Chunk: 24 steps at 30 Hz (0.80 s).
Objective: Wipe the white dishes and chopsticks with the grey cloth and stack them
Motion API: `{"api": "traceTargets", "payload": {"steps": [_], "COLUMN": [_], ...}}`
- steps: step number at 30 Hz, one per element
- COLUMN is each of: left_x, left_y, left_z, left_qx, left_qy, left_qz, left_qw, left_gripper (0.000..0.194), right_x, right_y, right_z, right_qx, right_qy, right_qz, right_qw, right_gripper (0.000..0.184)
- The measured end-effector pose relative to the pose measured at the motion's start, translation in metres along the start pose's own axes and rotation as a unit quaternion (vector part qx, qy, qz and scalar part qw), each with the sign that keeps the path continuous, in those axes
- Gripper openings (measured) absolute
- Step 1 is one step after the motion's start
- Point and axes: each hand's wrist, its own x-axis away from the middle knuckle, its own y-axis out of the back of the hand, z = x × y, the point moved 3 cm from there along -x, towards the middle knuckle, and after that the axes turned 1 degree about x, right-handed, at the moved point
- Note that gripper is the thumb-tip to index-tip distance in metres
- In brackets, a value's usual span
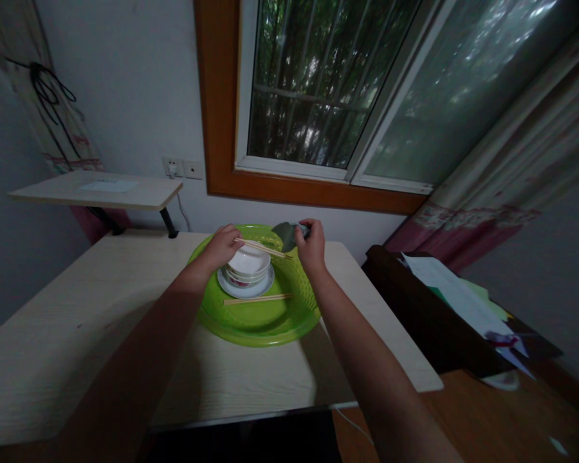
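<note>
My left hand [223,245] is closed on a pair of chopsticks [263,248], which point to the right over the bowls. In my right hand [311,243] is a bunched grey-green cloth [285,235], its loose end hanging toward the chopstick tips. Both hands are above a round green plastic basket [260,337]. Inside it, a stack of white bowls [248,262] stands on a white plate [244,292]. Another pair of chopsticks [258,299] lies on the basket floor in front of the plate.
The basket rests on a pale wooden table [125,302]. A small raised shelf [96,190] with a paper on it stands at the back left. Right of the table is a dark brown piece of furniture [415,308] with papers [463,302]. A window [328,90] is behind.
</note>
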Motion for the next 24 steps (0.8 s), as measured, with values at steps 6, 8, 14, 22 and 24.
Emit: {"api": "traceTargets", "payload": {"steps": [6,8,14,22,24], "left_x": [0.0,0.0,0.0,0.001,0.001], "left_y": [-0.002,-0.001,0.002,0.002,0.002], "left_z": [-0.006,-0.004,-0.002,-0.006,-0.008], "left_qx": [0.012,0.018,0.031,0.048,0.049], "left_qy": [-0.023,-0.017,0.0,-0.011,-0.017], "left_qz": [0.009,-0.002,-0.029,-0.024,-0.022], "left_qw": [1.0,1.0,0.999,0.999,0.998], "left_gripper": [0.016,0.016,0.018,0.016,0.017], "right_x": [0.012,0.017,0.017,0.018,0.018], "right_y": [-0.015,-0.02,-0.02,-0.028,-0.027], "right_z": [0.029,0.034,0.03,0.02,0.021], "right_qx": [-0.073,-0.08,-0.064,0.042,0.067], "right_qy": [0.092,0.104,0.084,0.112,0.129], "right_qz": [0.155,0.235,0.246,0.299,0.286], "right_qw": [0.981,0.963,0.963,0.947,0.947], "right_gripper": [0.022,0.022,0.026,0.019,0.02]}}
